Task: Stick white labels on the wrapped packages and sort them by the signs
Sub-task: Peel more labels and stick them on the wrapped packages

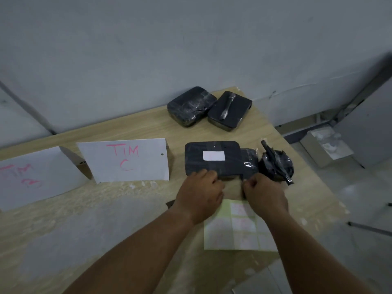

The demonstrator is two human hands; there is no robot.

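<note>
Labelled package (212, 160) lies flat; left hand (200, 193) and right hand (264, 195) fingers curl at its near edge, grip unclear.

Wooden table (131, 209); grey wall (148, 49); box on floor (326, 145).

A white paper sign (127, 159) standing at the middle left of the frame reads "TIM" over "C" in pink marker. The sign (31, 177) at the far left edge bears pink writing too blurred to read. The white label (213, 156) on the black package (212, 160) looks blank.
</note>
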